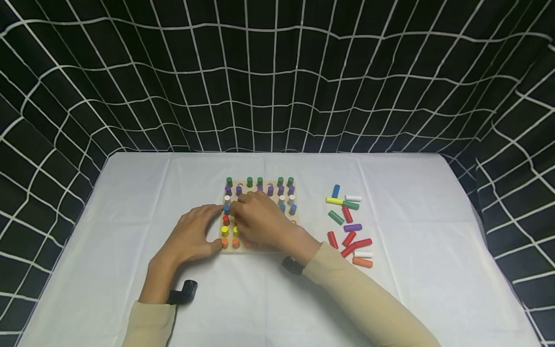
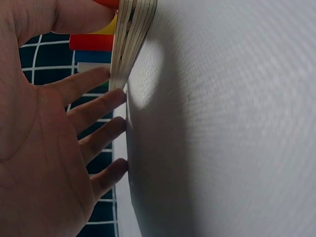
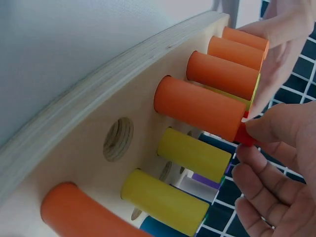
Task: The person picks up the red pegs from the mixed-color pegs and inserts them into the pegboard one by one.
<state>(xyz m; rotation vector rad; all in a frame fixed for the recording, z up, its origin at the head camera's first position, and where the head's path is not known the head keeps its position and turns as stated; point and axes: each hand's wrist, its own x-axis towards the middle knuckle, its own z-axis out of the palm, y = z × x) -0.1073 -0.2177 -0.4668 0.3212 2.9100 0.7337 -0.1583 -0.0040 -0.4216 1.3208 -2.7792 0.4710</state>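
A wooden pegboard [image 1: 231, 250] stands on the table with rows of coloured pegs upright in its holes. Over the middle of it, my right hand [image 1: 261, 219] pinches a red peg [image 3: 244, 136] between thumb and fingertips, beyond the orange pegs [image 3: 200, 108] and yellow pegs [image 3: 193, 154] in the right wrist view. My left hand [image 1: 191, 236] rests at the board's left edge, its thumb at the near corner and its straight fingers [image 2: 101, 104] spread along the side. The right hand hides the centre holes in the head view.
Right of the board lie several loose pegs, among them a red peg [image 1: 332, 239], a purple peg [image 1: 353, 227], a blue peg [image 1: 336, 191] and an orange peg [image 1: 362, 262]. White cloth [image 1: 412, 289] covers the table. A dark curtain [image 1: 286, 86] with white grid lines surrounds it.
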